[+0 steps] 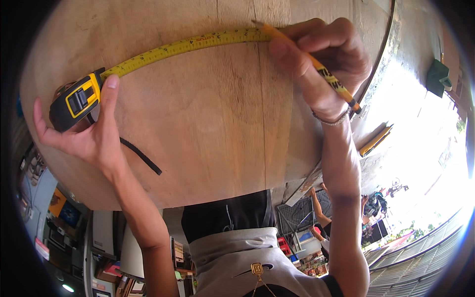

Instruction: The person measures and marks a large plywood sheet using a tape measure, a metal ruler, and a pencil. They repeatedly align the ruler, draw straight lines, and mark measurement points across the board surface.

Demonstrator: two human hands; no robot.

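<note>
A sheet of pale plywood (pixel 208 114) fills the upper view. My left hand (pixel 94 133) grips a yellow and black tape measure (pixel 79 99) at the left, thumb beside the blade's exit, a black strap (pixel 143 156) trailing below it. The yellow blade (pixel 178 47) stretches across the plywood to the right. My right hand (pixel 334 74) holds an orange pencil (pixel 314 58), its point at the blade's upper edge near the right end. That hand's fingers rest by the blade's end, which they partly hide.
A yellow utility knife (pixel 373 141) lies right of my right forearm. A co-worker's arm (pixel 319 208) shows behind, beside a dark metal grid (pixel 292 222). Household items crowd the lower left. A dark green object (pixel 435 74) sits at the far right.
</note>
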